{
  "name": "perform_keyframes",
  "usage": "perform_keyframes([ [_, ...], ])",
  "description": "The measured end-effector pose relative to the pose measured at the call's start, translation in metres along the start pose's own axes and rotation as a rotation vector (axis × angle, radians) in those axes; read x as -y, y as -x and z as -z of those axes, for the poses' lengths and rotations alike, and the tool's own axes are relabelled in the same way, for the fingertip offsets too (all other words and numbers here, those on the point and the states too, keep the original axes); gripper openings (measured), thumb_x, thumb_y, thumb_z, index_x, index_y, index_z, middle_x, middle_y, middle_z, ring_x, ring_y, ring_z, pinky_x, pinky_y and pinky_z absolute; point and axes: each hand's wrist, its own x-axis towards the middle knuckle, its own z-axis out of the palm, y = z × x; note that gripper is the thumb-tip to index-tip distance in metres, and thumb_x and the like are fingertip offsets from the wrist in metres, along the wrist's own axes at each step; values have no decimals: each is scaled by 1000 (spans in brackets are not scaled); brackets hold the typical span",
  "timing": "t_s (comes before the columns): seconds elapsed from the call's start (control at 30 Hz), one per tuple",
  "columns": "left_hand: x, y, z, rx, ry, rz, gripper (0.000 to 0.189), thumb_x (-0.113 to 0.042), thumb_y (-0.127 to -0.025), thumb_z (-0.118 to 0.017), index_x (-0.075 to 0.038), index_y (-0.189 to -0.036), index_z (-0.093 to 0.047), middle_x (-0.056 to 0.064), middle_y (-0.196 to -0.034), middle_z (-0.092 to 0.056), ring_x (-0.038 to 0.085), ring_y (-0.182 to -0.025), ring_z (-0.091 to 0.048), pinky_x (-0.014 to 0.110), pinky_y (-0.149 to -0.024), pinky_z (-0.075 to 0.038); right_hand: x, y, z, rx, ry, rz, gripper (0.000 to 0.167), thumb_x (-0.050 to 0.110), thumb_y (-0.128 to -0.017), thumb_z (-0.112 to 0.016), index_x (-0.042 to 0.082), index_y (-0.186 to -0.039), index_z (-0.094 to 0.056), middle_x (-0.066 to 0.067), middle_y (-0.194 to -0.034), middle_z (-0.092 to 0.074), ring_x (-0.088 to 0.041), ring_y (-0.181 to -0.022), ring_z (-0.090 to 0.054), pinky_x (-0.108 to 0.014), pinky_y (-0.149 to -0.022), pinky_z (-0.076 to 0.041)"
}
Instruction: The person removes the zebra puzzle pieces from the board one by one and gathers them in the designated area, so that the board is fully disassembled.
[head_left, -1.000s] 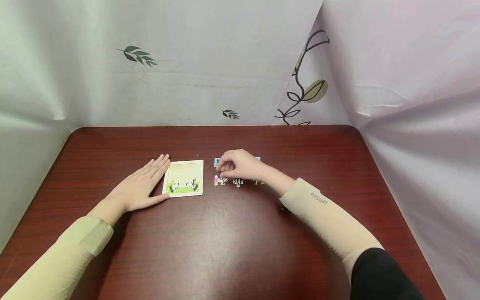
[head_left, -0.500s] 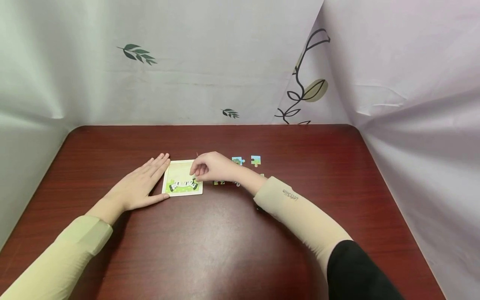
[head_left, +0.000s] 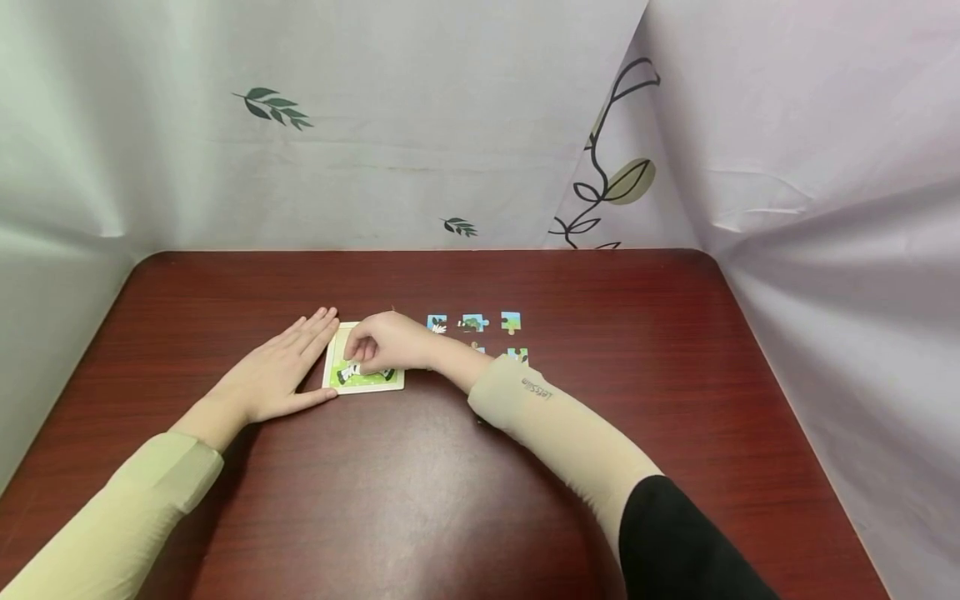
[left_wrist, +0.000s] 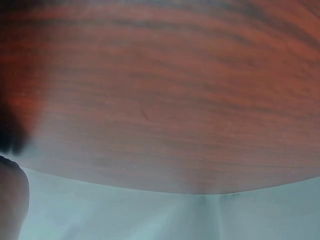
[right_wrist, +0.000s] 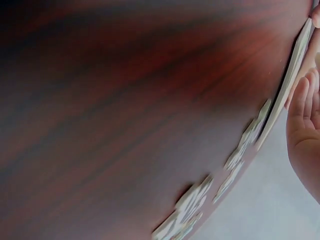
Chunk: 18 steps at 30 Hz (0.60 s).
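Observation:
A square jigsaw tray [head_left: 401,385] with a pale rim and a zebra-and-grass picture along its near part lies on the table. My left hand [head_left: 281,371] rests flat beside it, fingertips at its far left corner and thumb at its near left corner. Over the tray, my right hand [head_left: 393,340] has its fingers curled and pinches a small jigsaw piece, mostly hidden by the fingers. In the right wrist view, this right hand [right_wrist: 305,132] shows at the right edge, above the tray's edge [right_wrist: 285,90].
To the tray's right lie several jigsaw pieces in rows, among them a blue-and-green piece [head_left: 511,322] and a tree piece [head_left: 474,322]. The right forearm partly covers the nearer row. A pale curtain [head_left: 360,167] hangs behind the reddish-brown table [head_left: 360,492].
My right hand has moved left from the loose pieces to over the tray, bringing a jigsaw piece. The far row of pieces is uncovered. My left hand stays in place.

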Motion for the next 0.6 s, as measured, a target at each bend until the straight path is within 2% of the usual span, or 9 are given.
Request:
perform_keyframes([
  [0.23, 1, 0, 0, -3, 2, -4, 101, -55, -96, -70, 5, -166, -26, 24, -174, -26, 37, -164, -24, 22, -136, 4, 8, -11, -5, 38, 64, -2, 22, 4, -91, -81, 5, -113, -77, -6, -102, -77, -8, -90, -69, -6, -79, -49],
  [0.6, 0, 0, 1, -7, 0, -5, 101, -54, -96, -70, 5, -165, -26, 25, -174, -27, 36, -164, -23, 23, -136, 4, 8, -15, -6, 47, 224, 13, 25, 11, -90, -82, 11, -115, -77, -3, -109, -73, -8, -97, -65, -10, -86, -47],
])
